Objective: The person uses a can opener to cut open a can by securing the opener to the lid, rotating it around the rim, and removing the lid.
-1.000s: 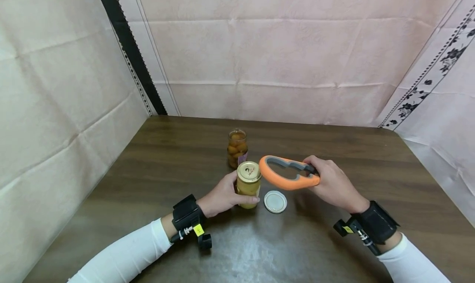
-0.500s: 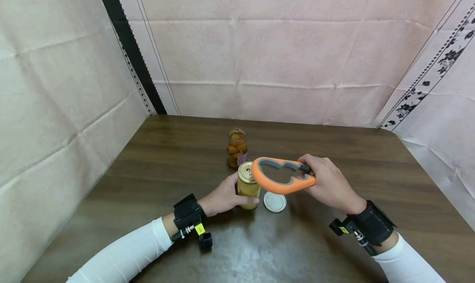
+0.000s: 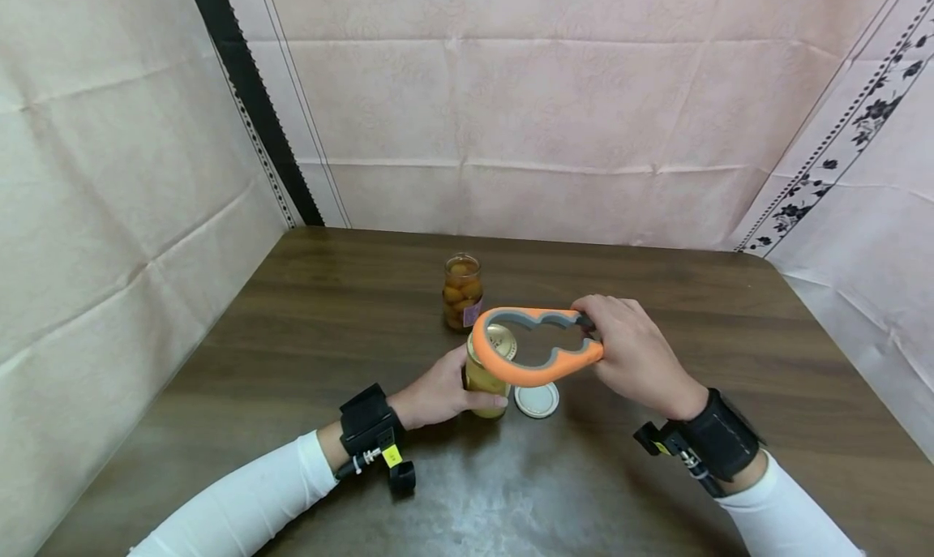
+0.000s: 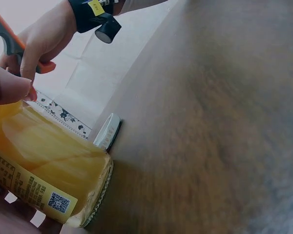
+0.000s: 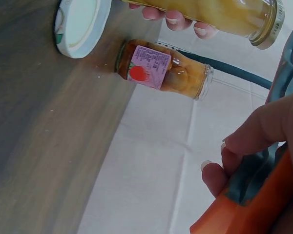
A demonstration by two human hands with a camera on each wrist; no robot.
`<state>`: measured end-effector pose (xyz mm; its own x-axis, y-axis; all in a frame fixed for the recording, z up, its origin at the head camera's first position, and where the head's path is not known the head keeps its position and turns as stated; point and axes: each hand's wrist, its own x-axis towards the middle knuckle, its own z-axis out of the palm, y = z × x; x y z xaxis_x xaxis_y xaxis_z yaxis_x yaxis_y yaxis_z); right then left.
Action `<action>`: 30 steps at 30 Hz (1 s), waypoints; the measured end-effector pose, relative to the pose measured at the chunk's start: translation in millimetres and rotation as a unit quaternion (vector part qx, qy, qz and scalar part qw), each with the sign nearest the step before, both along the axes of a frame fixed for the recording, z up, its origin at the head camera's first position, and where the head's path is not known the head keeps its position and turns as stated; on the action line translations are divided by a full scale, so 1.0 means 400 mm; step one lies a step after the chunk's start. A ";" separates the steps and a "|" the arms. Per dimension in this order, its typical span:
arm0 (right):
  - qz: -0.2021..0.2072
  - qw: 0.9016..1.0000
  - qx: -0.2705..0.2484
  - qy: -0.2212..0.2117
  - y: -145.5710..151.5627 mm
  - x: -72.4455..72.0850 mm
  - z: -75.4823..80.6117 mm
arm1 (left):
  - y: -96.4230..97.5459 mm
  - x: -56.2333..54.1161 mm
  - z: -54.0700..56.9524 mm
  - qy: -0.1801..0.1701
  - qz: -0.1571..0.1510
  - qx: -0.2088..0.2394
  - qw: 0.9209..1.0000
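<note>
My left hand (image 3: 430, 396) grips a glass jar (image 3: 481, 385) of yellow contents, its thumb across the front and its fingers behind. The jar stands upright on the table with a gold lid (image 3: 503, 340) on top; in the left wrist view a yellow label (image 4: 31, 187) with a QR code shows. My right hand (image 3: 642, 358) holds an orange and grey jar opener (image 3: 536, 376) by the end away from the jar. The opener's rounded end overlaps the lid in the head view. In the right wrist view, thumb and fingers close round the opener's grey part (image 5: 254, 178).
A lidless jar (image 3: 462, 291) of brown round fruit stands just behind the held jar, with a purple label (image 5: 149, 67). A loose white lid (image 3: 537, 400) lies beside the held jar on the brown wooden table (image 3: 350, 297). Pale cloth walls (image 3: 554, 135) rise around the table.
My right hand has moved left with the jar opener, whose rounded end has come from beside the gold lid to over it. The left hand and its jar have stayed in place.
</note>
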<state>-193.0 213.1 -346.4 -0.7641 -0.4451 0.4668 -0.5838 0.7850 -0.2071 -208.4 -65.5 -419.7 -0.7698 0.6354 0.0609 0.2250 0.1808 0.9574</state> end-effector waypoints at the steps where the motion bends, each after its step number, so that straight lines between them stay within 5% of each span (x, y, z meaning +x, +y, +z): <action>1: 0.002 1.000 0.002 0.008 -0.004 -0.001 0.001 | 0.001 0.001 0.000 -0.002 -0.003 0.003 1.000; 7: 0.017 0.998 0.018 0.060 -0.028 -0.004 0.012 | 0.005 0.002 -0.005 0.019 -0.032 0.027 0.999; 14: 0.020 0.997 0.033 0.072 -0.056 -0.002 0.024 | 0.007 0.006 -0.011 0.041 -0.059 0.053 0.996; 21: 0.014 0.993 0.062 0.104 -0.078 0.010 0.024 | 0.045 0.021 0.035 0.122 -0.125 0.118 0.978; 25: -0.001 0.989 0.077 0.129 -0.090 0.025 0.026 | 0.046 0.029 0.046 0.113 -0.127 0.126 0.977; 30: -0.032 0.984 0.085 0.155 -0.111 0.049 0.029 | 0.034 0.017 0.011 0.068 -0.123 0.103 0.985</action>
